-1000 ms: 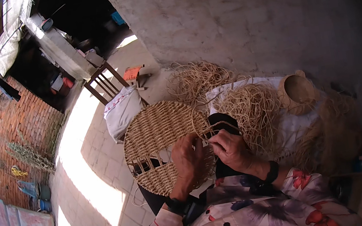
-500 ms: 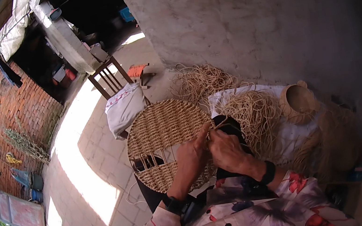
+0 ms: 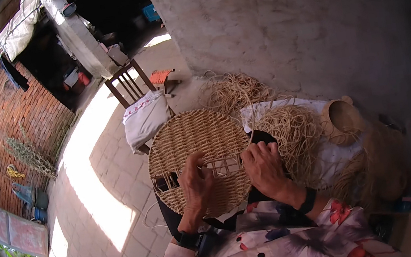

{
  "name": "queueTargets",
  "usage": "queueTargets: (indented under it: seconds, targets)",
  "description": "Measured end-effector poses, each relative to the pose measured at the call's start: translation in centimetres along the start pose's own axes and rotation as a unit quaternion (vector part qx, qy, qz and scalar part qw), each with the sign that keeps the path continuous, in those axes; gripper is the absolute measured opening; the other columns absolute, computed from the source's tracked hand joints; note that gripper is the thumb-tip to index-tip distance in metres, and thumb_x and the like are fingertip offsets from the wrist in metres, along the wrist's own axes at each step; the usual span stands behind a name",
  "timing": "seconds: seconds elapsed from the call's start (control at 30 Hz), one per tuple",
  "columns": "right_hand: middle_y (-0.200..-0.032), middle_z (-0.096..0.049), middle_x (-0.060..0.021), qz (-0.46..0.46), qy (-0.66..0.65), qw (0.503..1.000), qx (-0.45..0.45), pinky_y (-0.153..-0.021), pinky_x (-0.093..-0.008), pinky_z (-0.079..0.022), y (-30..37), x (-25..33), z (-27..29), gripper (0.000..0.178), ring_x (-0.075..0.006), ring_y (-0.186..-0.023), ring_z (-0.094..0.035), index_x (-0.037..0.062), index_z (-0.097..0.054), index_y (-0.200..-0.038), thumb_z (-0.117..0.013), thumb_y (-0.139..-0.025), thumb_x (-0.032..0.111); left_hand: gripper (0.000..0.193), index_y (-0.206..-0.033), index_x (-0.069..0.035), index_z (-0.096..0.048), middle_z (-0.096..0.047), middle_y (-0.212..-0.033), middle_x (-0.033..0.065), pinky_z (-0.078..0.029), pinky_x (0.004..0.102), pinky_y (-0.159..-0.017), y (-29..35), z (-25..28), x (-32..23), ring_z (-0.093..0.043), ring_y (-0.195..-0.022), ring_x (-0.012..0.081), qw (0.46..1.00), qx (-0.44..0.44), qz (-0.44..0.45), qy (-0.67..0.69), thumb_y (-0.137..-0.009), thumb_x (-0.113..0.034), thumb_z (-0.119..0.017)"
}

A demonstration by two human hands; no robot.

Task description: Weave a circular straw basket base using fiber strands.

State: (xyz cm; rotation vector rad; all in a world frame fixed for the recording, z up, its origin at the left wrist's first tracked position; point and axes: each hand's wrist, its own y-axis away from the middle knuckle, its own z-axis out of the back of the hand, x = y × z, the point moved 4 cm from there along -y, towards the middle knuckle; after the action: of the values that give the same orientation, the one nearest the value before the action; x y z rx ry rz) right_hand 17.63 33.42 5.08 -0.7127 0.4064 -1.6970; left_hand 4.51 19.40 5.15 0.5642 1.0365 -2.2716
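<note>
A round panel woven from tan straw cord (image 3: 193, 136) lies across my lap, with an open band of bare crosswise strands below its middle. My left hand (image 3: 196, 183) is over the left part of that band, its fingers loosely bent and a gap showing between thumb and forefinger; nothing shows in it. My right hand (image 3: 265, 168) is closed at the panel's right rim, thumb on the near side and fingers over the edge. A thin straw cord (image 3: 252, 118) runs up from behind its fingers; whether they pinch it too is hidden.
Loose cord (image 3: 292, 133) is heaped on a white cloth (image 3: 329, 162) to the right, beside a round woven basket (image 3: 341, 120). More cord (image 3: 237, 91) lies against the grey wall (image 3: 295, 17). A wooden chair (image 3: 129, 87) with a pale cushion stands beyond the panel.
My hands were together at the panel's right rim. The left has moved left over the open band and loosened; the right stays by the rim. The view has shifted slightly.
</note>
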Motion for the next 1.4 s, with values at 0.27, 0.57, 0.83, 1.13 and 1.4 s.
queueTargets:
  seconds: [0.27, 0.57, 0.83, 1.13, 1.4]
  targets:
    - [-0.097, -0.064, -0.0139, 0.040, -0.344, 0.938, 0.006, -0.072, -0.0404, -0.055, -2.3, 4.2, -1.0, 0.028, -0.0336, -0.087, -0.067, 0.0053, -0.063, -0.115, -0.064, -0.087, 0.003, 0.028, -0.106, -0.004, -0.057, -0.064, -0.086, 0.0025, -0.051, 0.0264, -0.070, 2.4, 4.0, 0.9, -0.061, -0.073, 0.0109, 0.959, -0.034, 0.133, 0.249, -0.080, 0.004, -0.058]
    - [-0.074, -0.063, -0.0146, -0.148, -0.325, 0.934, 0.000, -0.059, -0.0380, -0.050, -1.2, 1.8, -1.3, 0.008, -0.0312, -0.065, -0.065, 0.0016, -0.062, -0.089, -0.068, -0.086, 0.004, 0.049, -0.133, -0.011, -0.052, -0.072, -0.101, 0.0170, -0.056, 0.0384, -0.064, 1.1, 1.7, 0.2, -0.069, -0.070, 0.0315, 0.996, 0.083, -0.033, 0.021, -0.086, 0.001, -0.057]
    - [-0.072, -0.063, -0.0179, -0.094, -0.205, 0.974, 0.019, -0.060, -0.0490, -0.049, -1.7, 1.6, -4.6, 0.013, -0.0396, -0.069, -0.065, 0.0033, -0.056, -0.084, -0.068, -0.084, 0.009, 0.067, -0.144, -0.019, -0.049, -0.069, -0.088, 0.0180, -0.053, 0.0465, -0.057, -0.4, -0.5, -1.5, -0.068, -0.068, 0.0375, 0.975, 0.170, -0.116, -0.080, -0.081, 0.000, -0.058]
    - [-0.081, -0.062, -0.0105, -0.136, -0.375, 0.917, -0.030, -0.056, -0.0315, -0.050, -1.1, 0.5, -3.4, 0.011, -0.0216, -0.064, -0.063, 0.0019, -0.061, -0.094, -0.069, -0.086, 0.003, 0.030, -0.105, -0.012, -0.062, -0.067, -0.083, 0.0123, -0.050, 0.0458, -0.060, -1.9, 6.4, 2.3, -0.065, -0.069, 0.0351, 0.991, -0.102, 0.021, -0.081, -0.076, -0.002, -0.060]
    - [-0.098, -0.065, -0.0160, 0.001, -0.447, 0.894, -0.003, -0.072, -0.0375, -0.053, -4.8, 7.0, -1.4, 0.019, -0.0368, -0.085, -0.066, 0.0017, -0.064, -0.112, -0.060, -0.094, 0.007, 0.025, -0.102, -0.003, -0.061, -0.066, -0.075, 0.0053, -0.053, 0.0278, -0.063, -0.3, 10.6, -0.3, -0.066, -0.068, 0.0110, 0.986, -0.081, 0.059, 0.131, -0.079, 0.007, -0.059]
